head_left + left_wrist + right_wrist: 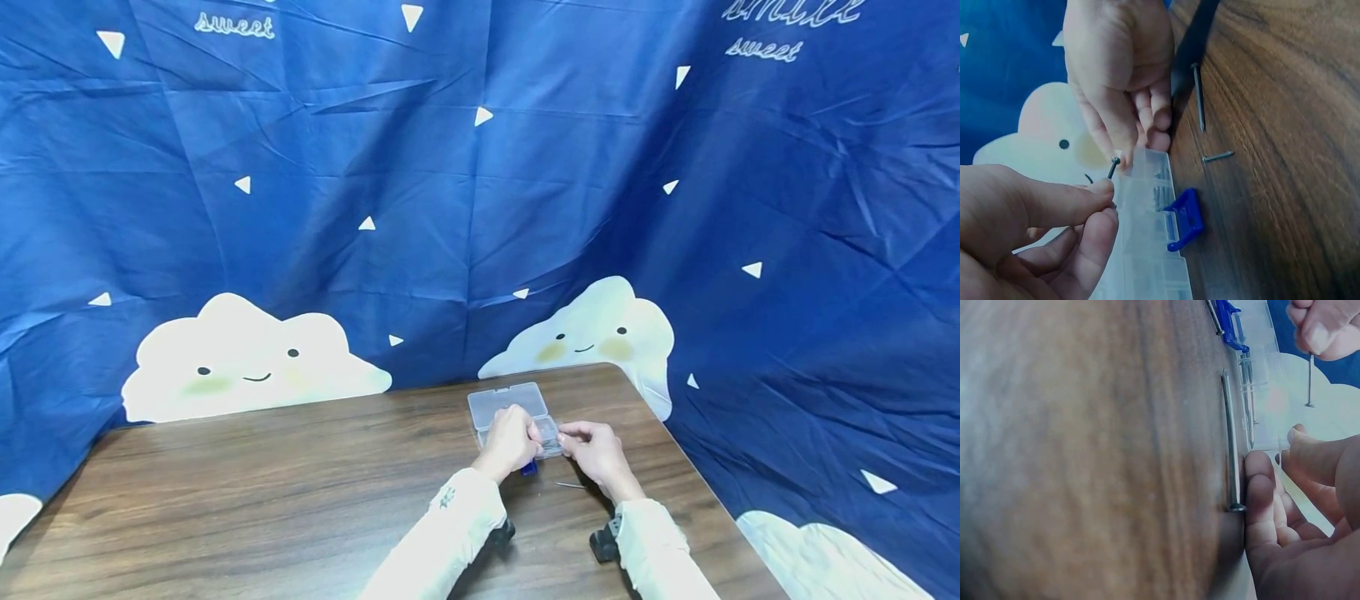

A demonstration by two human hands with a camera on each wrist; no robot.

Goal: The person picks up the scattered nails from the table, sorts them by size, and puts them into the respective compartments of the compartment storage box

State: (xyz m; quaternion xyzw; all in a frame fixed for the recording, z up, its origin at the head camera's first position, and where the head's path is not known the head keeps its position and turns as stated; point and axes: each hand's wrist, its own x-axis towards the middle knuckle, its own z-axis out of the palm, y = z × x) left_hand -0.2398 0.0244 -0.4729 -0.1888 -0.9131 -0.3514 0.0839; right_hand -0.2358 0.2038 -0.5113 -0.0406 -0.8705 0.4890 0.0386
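Note:
A small clear plastic box [551,451] with compartments lies on the table, its lid [501,402] raised at the back. Above it, my left hand [512,437] pinches a nail [1112,169] between thumb and forefinger. The fingers of my right hand [596,454] grip the box's right end, thumb at the rim. A few nails [1247,394] show through the box's clear wall. On its front hangs a blue latch [1188,219]. A long nail [1230,444] and a shorter nail [1218,156] lie on the table before the box.
The brown wood-grain table [285,500] stretches far to the left. Its right edge runs close beside my right hand. A blue curtain [420,250] with white clouds hangs behind the table and along its right side.

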